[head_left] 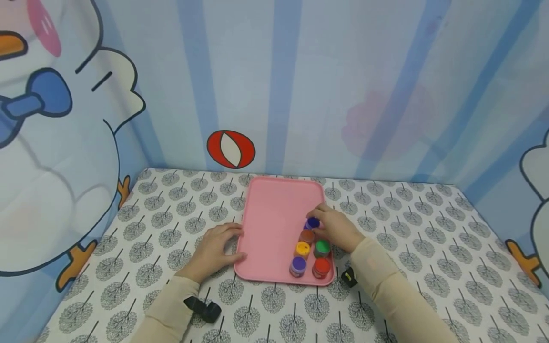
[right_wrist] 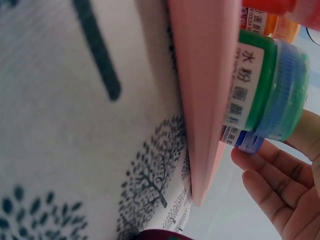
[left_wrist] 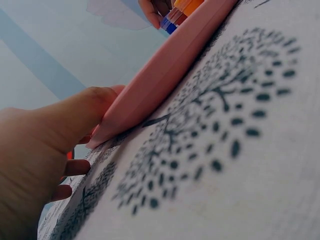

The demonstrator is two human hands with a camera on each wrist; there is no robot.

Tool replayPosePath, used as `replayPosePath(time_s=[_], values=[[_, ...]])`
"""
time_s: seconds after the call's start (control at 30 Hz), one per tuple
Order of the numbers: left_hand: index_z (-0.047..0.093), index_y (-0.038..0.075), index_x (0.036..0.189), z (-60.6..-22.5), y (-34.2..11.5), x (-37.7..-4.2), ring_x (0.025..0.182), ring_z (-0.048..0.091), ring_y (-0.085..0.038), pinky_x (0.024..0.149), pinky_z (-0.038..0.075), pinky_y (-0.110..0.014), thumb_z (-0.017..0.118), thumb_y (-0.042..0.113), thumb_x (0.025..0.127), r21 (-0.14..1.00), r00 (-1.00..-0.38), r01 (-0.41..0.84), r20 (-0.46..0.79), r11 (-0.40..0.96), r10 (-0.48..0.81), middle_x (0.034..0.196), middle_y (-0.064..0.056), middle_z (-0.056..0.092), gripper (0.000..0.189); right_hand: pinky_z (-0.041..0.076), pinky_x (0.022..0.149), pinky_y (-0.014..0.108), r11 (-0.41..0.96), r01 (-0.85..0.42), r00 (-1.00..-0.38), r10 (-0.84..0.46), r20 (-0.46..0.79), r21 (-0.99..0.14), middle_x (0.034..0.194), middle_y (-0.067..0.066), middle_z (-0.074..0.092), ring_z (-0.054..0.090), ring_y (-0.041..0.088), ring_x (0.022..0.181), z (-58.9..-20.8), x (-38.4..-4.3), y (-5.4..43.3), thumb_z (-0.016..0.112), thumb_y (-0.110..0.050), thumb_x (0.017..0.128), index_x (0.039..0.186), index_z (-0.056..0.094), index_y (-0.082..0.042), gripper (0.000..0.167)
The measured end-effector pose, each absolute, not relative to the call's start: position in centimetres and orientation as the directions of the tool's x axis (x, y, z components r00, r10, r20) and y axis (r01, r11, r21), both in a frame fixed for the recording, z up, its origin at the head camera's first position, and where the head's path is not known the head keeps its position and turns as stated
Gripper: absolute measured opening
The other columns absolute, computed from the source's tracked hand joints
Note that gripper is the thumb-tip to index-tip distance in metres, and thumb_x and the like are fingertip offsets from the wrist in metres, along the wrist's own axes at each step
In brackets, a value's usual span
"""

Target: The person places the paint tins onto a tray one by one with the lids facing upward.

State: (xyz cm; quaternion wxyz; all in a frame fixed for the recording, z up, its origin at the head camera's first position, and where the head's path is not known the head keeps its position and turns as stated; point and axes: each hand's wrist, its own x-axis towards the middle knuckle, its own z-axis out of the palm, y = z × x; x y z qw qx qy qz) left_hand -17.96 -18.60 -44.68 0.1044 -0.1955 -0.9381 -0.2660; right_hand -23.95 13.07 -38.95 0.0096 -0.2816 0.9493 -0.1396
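On a pink tray (head_left: 270, 214) small paint jars stand in two columns near the right edge. My right hand (head_left: 339, 227) holds the dark blue paint jar (head_left: 313, 222) at the far end, fingers beyond it and thumb on the near side. Closer to me in that column are a brown jar (head_left: 307, 235), a yellow jar (head_left: 302, 249) and a purple jar (head_left: 298, 267). The green jar (right_wrist: 255, 75) partly hides the blue one in the right wrist view. My left hand (head_left: 216, 250) touches the tray's left rim with thumb and fingers spread apart.
A red jar (head_left: 321, 267) stands in the tray's near right corner. Under the tray lies a white tree-print tablecloth (head_left: 274, 309). Behind it rises a blue-striped backdrop (head_left: 240, 71). Black wrist straps (head_left: 203, 308) show at both sleeves.
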Motion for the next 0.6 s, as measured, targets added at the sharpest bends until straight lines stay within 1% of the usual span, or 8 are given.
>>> replayPosePath(time_s=[0.37, 0.6], values=[[0.064, 0.009, 0.118, -44.73, -18.54, -18.05, 0.125, 0.053, -0.03, 0.107, 0.04, -0.051, 0.08, 0.038, 0.073, 0.441, -0.898, 0.427, 0.306, 0.789, 0.315, 0.133, -0.006, 0.059, 0.056, 0.053, 0.097, 0.04, 0.815, -0.512, -0.851, -0.524, 0.03, -0.273, 0.114, 0.008, 0.062, 0.063, 0.024, 0.105, -38.72, -23.89, 13.15, 0.075, -0.014, 0.081, 0.118, 0.065, -0.008, 0.039], [0.064, 0.009, 0.118, -44.72, -18.54, -18.01, 0.125, 0.053, -0.03, 0.107, 0.04, -0.052, 0.08, 0.038, 0.073, 0.443, -0.896, 0.432, 0.313, 0.786, 0.316, 0.132, -0.006, 0.06, 0.055, 0.052, 0.097, 0.043, 0.822, -0.496, -0.859, -0.511, 0.021, -0.28, 0.121, 0.009, 0.063, 0.063, 0.026, 0.107, -38.33, -23.75, 13.57, 0.074, -0.018, 0.082, 0.121, 0.063, -0.009, 0.041]])
